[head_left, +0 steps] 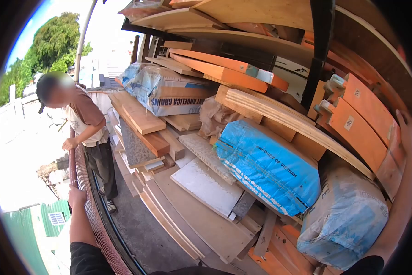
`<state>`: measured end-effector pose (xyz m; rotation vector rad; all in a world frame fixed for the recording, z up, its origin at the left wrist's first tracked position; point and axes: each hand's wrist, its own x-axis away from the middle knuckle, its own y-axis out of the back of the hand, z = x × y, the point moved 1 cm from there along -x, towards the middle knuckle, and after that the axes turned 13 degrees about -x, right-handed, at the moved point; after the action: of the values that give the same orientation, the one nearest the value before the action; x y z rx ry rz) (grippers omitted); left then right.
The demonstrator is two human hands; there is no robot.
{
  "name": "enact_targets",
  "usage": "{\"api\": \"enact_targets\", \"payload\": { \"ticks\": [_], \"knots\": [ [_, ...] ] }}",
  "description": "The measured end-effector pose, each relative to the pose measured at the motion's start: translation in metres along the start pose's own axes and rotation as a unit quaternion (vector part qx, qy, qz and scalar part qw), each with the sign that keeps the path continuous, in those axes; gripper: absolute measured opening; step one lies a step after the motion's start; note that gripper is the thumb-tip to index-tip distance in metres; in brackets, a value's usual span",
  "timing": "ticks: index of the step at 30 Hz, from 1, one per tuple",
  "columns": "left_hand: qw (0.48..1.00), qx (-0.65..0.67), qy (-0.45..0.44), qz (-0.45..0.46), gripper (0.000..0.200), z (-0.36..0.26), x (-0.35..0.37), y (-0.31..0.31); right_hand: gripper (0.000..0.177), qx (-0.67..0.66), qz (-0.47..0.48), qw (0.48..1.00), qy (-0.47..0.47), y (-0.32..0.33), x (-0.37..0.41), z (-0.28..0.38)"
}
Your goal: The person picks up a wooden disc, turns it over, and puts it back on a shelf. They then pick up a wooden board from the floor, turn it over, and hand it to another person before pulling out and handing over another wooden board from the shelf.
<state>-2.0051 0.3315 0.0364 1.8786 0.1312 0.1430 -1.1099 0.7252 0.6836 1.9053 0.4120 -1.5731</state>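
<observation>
Orange wooden plank [359, 133], right of frame in the slanting stack | my right hand [404, 133] lay flat on its end, fingers together | left hand [76, 196] gripped the red mesh railing [96, 220], lower left | risk: a tug might have slid the blue woven sack [270, 167] down.

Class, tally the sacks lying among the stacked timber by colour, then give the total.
Bright blue sack: 1
Pale blue sack: 1
White sack with blue print: 1
Brown crumpled sack: 1
Total: 4
</observation>
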Motion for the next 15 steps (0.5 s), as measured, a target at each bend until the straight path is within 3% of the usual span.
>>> {"api": "enact_targets", "payload": {
  "ticks": [2,8,13,15],
  "knots": [
    [1.000,0.001,0.006,-0.013,0.088,0.001,-0.002,-0.005,0.036,0.018,0.053,0.998,-0.018,0.006,-0.013,-0.027],
    [1.000,-0.002,0.008,-0.004,0.088,0.000,0.003,0.001,0.053,0.074,0.065,0.995,-0.025,0.003,0.014,0.105],
    [1.000,-0.009,0.009,-0.002,0.090,-0.001,0.000,0.000,0.051,0.075,0.066,0.995,-0.022,0.005,0.014,0.096],
    [1.000,-0.013,0.010,-0.001,0.092,0.001,-0.005,-0.004,0.047,0.067,0.043,0.997,-0.015,0.004,0.008,0.058]
  ]
}}
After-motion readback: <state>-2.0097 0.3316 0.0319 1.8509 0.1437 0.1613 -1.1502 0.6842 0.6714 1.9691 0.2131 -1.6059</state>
